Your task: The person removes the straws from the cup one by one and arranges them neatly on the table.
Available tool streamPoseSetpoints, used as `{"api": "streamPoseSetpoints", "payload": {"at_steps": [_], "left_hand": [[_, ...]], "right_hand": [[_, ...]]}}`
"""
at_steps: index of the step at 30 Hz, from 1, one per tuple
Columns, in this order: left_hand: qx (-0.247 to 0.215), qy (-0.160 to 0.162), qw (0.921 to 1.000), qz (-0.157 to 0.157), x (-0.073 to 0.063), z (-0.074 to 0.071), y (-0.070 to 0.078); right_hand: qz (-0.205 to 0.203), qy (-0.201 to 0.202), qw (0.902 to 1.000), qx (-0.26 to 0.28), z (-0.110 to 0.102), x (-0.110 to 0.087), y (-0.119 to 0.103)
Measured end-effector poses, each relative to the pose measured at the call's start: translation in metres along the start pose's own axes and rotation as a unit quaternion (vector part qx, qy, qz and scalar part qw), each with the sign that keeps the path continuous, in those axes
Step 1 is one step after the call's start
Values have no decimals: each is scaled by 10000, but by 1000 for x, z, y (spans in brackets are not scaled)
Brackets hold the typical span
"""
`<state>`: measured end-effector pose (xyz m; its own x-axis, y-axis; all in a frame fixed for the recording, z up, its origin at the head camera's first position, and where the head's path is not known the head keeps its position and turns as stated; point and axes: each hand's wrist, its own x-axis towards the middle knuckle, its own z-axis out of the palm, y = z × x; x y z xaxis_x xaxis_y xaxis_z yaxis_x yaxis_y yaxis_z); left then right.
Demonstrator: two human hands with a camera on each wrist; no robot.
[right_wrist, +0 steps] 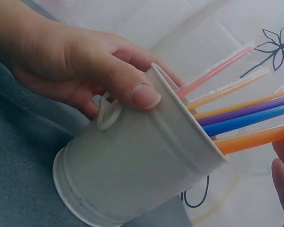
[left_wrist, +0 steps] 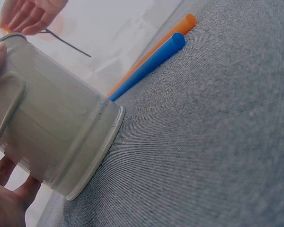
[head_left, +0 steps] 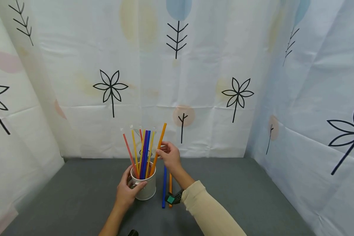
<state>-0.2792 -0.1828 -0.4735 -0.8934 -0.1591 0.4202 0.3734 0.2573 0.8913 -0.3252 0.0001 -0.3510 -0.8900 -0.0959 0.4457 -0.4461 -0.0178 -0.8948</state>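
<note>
right hand [head_left: 169,156] pinches orange straw [head_left: 162,134] between thumb and fingers, above the cup's right side; straw leans right, lower end inside cup. left hand [head_left: 127,190] grasps white cup [head_left: 148,190] from the left, thumb on near side by the rim, just above the handle [right_wrist: 110,112]. cup is upright on gray table [head_left: 224,190]. also in cup: pink straw [head_left: 128,149] at left, yellow straws [head_left: 134,144], purple straw [right_wrist: 246,109] and blue straw [right_wrist: 246,120] side by side, some in clear wrap. right of cup, loose blue straw [head_left: 164,186] and loose orange straw [head_left: 170,185] lie on table, partly under right arm. printed cloth [head_left: 206,82] hangs at far side.
</note>
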Motion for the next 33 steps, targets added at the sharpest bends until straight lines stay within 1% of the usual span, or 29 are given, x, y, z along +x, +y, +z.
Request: {"api": "streamPoseSetpoints", "payload": {"at_steps": [3, 6, 8, 12, 13, 15, 18, 21, 29, 33], "left_hand": [[23, 26, 10000, -3, 0, 0, 0], [19, 19, 10000, -48, 0, 1, 1], [27, -10, 9999, -96, -2, 0, 12], [-7, -70, 9998, -170, -2, -1, 16], [-17, -78, 9998, -175, -2, -1, 15], [-48, -82, 9998, -167, 0, 0, 4], [-59, -76, 9999, -130, 0, 0, 0], [-59, -49, 9999, -106, 0, -1, 0], [-9, -62, 9999, -113, -1, 0, 1], [-30, -73, 9999, -109, 0, -1, 1]], "right_hand": [[-45, -28, 10000, 10, -1, 1, -2], [-175, 12, 9998, -40, -1, 1, -5], [-302, 62, 9995, -91, -1, 3, -7], [-541, 171, 9982, -201, -1, 6, -13], [-544, 190, 9981, -202, -1, 7, -15], [-548, 220, 9981, -199, -1, 8, -18], [-529, 274, 9981, -158, -2, 8, -22], [-583, 348, 9977, -82, -3, 9, -25], [-808, 517, 9953, -127, -8, 16, -31], [-856, 655, 9942, 6, -13, 29, -21]]}}
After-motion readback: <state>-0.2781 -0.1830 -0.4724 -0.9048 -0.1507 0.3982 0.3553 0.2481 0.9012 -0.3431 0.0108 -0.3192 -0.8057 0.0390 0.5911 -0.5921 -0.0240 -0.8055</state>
